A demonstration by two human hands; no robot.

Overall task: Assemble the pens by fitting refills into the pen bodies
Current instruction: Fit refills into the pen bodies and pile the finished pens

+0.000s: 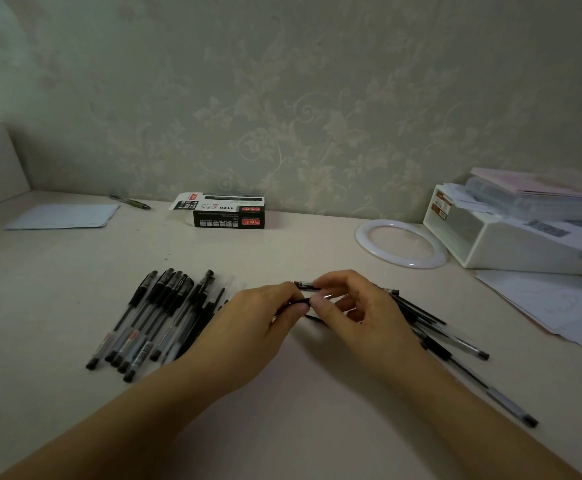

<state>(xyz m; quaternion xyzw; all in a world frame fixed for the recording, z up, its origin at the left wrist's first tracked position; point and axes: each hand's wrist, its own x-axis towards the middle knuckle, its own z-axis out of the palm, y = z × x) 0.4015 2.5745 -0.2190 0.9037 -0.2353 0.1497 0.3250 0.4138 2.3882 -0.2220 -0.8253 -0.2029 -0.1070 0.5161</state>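
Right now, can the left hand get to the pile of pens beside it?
Probably yes: the pile of pens lies right beside the left hand, nothing between, but it is busy holding a pen part.

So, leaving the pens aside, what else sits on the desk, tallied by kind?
Pen box: 1
White ring: 1
Storage bin: 1
Blue sheet: 1
Paper pile: 1
Total: 5

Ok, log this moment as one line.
left hand: pinches pen part | right hand: pinches it too | capped pens: left pile | loose pens: right | box: back
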